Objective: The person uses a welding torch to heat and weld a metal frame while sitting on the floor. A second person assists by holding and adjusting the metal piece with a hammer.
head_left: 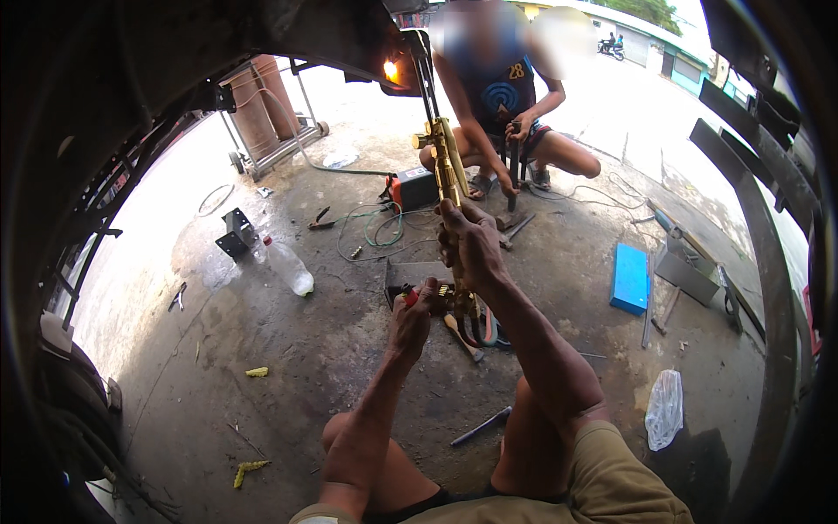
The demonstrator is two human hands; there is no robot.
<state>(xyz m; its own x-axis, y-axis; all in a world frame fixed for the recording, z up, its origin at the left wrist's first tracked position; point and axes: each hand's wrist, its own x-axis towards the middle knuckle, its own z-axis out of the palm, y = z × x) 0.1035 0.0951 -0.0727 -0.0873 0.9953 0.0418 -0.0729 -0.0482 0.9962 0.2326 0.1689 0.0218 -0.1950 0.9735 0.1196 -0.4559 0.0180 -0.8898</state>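
My right hand (471, 246) is wrapped round the handle of a brass cutting torch (450, 170), held upright with its hoses curving down below. The torch's long tubes reach up to the dark metal body overhead. An orange flame or glow (390, 70) burns by its head, against the metal. Lower down, my left hand (414, 316) is closed at the torch's brass valve end, thumb and fingers round a small red knob-like piece (409, 298). My palm partly hides that piece.
Ahead, another person (497, 105) squats, holding a dark metal bar. Around lie an orange-black machine (412, 188), a plastic bottle (288, 266), a blue box (629, 278), a metal bracket (234, 234), a hammer (667, 311) and a plastic bag (664, 410). Gas cylinders (253, 113) stand on a trolley at far left.
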